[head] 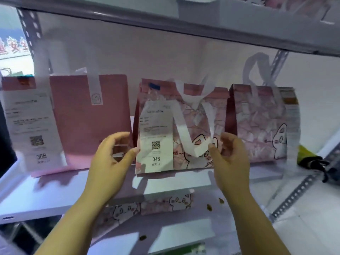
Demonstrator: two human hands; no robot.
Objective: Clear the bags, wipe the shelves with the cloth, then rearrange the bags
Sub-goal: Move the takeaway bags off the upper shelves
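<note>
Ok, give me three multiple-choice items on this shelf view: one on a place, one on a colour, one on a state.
1. The 046 bag stands:
A) on the floor
B) between the plain bag and another cat bag
C) on the top shelf

2. Its handles are:
A) white
B) black
C) green

3. The left hand and right hand are:
A) wringing a cloth
B) lifting two bags
C) empty, either side of the 046 bag

Key:
B, plain bag on its left and cat bag on its right.
A, white straps droop over its front.
C, the hands flank it with loose fingers, gripping nothing.
</note>
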